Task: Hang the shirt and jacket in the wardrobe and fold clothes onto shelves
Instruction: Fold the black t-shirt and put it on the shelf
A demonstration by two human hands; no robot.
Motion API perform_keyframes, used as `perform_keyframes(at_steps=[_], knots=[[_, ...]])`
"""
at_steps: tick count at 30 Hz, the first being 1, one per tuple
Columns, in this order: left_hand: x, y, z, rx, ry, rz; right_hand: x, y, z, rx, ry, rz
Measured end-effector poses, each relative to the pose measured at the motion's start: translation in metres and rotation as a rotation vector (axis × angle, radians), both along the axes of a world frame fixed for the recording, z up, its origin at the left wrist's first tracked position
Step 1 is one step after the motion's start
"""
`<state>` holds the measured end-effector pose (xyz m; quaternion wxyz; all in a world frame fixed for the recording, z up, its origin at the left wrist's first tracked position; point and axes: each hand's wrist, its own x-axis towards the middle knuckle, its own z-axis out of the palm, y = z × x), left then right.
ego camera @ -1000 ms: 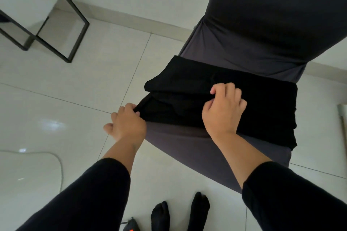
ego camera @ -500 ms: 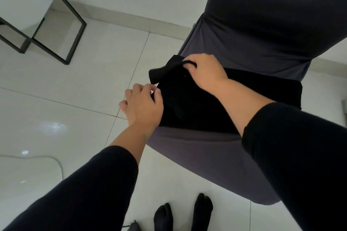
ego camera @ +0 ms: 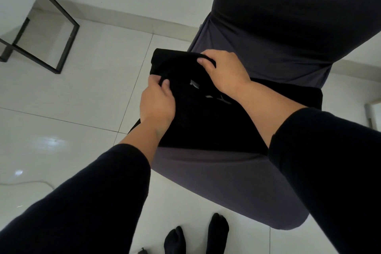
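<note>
2 hands, L & R, pinching soft black garment, maybe folded

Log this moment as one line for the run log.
fold | black garment on grey chair seat | left hand pinching fabric | right hand gripping top edge

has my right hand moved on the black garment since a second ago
Yes. The right hand has gone from the middle of the black garment to its far left corner, toward the chair back and nearer the floor's tile seam, gripping the folded edge.
</note>
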<state>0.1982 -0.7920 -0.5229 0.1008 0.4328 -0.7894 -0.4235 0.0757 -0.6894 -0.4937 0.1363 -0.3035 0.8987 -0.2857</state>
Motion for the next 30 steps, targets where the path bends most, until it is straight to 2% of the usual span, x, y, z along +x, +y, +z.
perform_keyframes(at_steps=[2, 5, 11, 15, 18, 20, 22, 25, 27, 30], knots=[[0.001, -0.003, -0.003, 0.056, 0.023, 0.081, -0.001, 0.002, 0.001, -0.012, 0.008, 0.017], [0.003, -0.004, -0.006, 0.129, 0.046, 0.05, 0.001, 0.004, 0.001, -0.018, 0.016, 0.056], [0.008, -0.011, -0.009, 0.051, 0.082, 0.038, 0.009, 0.005, 0.007, -0.009, 0.048, 0.123], [0.013, -0.015, -0.01, 0.155, 0.099, 0.047, 0.026, 0.008, 0.008, 0.034, 0.037, 0.186], [0.025, -0.02, -0.014, 0.068, 0.076, 0.073, 0.038, 0.011, 0.001, 0.118, 0.059, 0.249], [0.034, -0.023, -0.018, 0.033, 0.074, 0.162, 0.048, 0.012, -0.005, 0.156, 0.075, 0.289], [0.044, -0.024, -0.023, 0.052, 0.024, 0.237, 0.059, 0.013, -0.014, 0.228, 0.158, 0.35], [0.058, -0.022, -0.031, 0.142, -0.231, 0.197, 0.075, 0.017, -0.028, 0.36, 0.255, 0.401], [0.068, -0.018, -0.033, 0.191, -0.346, 0.132, 0.084, 0.018, -0.033, 0.351, 0.247, 0.374], [0.077, -0.017, -0.033, 0.25, -0.365, 0.145, 0.094, 0.018, -0.034, 0.31, 0.165, 0.334]])
